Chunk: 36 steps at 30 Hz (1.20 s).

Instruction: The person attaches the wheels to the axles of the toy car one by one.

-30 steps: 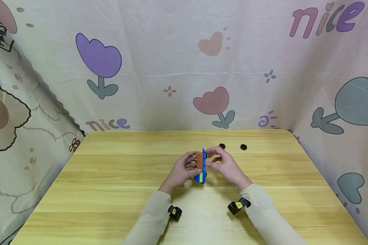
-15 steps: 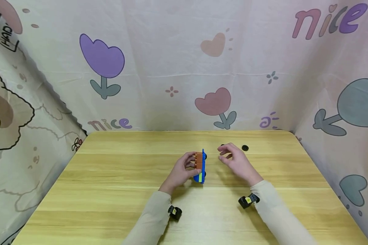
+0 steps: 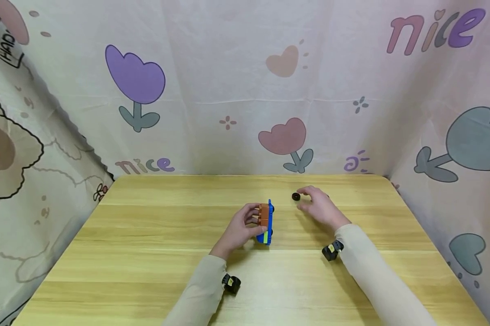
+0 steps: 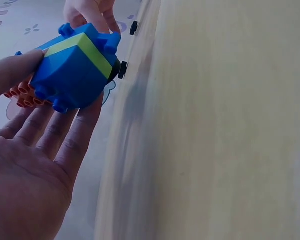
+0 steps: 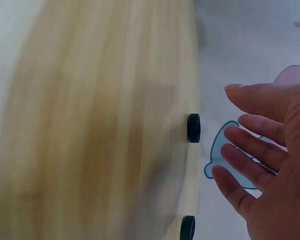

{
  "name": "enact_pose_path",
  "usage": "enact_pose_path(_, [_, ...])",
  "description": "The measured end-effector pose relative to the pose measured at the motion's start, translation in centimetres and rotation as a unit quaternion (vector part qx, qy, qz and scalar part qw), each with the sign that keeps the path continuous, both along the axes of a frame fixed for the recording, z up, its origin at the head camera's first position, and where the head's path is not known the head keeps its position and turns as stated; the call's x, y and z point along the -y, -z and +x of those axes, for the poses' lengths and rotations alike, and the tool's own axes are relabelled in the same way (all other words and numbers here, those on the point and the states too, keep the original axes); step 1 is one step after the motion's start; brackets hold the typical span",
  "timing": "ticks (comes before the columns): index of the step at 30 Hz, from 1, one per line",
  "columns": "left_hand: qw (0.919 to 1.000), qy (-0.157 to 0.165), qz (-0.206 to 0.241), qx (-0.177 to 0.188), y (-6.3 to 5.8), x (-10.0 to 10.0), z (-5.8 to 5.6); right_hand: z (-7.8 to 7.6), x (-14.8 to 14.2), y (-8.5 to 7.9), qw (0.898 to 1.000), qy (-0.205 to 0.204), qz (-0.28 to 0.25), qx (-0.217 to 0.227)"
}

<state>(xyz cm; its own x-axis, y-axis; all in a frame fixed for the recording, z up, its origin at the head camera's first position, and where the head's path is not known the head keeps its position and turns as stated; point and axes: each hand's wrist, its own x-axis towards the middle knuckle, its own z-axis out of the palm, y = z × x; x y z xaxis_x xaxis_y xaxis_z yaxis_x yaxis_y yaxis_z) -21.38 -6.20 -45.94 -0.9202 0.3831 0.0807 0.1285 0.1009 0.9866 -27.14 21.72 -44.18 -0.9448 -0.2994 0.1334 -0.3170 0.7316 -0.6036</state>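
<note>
Toy gripped in the left hand, right hand hanging loose just beside a wheel.

Left thumb's on the blue-and-lime end and the other fingers are over on the orange stud side, so the orange faces the palm and the blue base faces across to the right hand. Can't really tell if it touches the bench. Right fingers are spread wide, holding nothing, with a gap to the wheel in the right wrist view. Second wheel stands near the first.
</note>
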Motion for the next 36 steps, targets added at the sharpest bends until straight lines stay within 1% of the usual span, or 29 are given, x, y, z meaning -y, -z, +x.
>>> enact_pose_path(8, [1.0000,0.003,0.001,-0.004,-0.2,0.3,0.0,-2.0,0.6,0.3,0.999,0.000,0.039,0.019])
enact_pose_path(12, [1.0000,0.001,0.005,-0.002,-0.2,0.3,-0.1,-3.0,0.9,0.5,0.998,-0.003,0.058,0.021])
enact_pose_path(17, [1.0000,-0.003,0.007,-0.005,-0.2,0.4,0.0,-3.9,1.1,0.8,0.997,-0.010,0.077,0.026])
enact_pose_path(22, [0.9999,0.007,0.009,-0.009,0.0,0.2,0.1,-4.1,1.2,1.0,0.995,-0.018,0.096,0.017])
enact_pose_path(26, [0.9999,0.007,0.007,-0.005,0.0,-0.1,0.1,-4.0,1.3,1.0,0.994,-0.024,0.102,0.007])
enact_pose_path(31, [0.9999,0.005,0.004,-0.008,0.0,-0.2,0.1,-3.8,1.3,1.1,0.995,-0.018,0.098,0.010])
enact_pose_path(36, [1.0000,0.001,0.001,-0.005,0.1,-0.1,0.1,-3.2,1.3,1.1,0.997,-0.006,0.078,0.017])
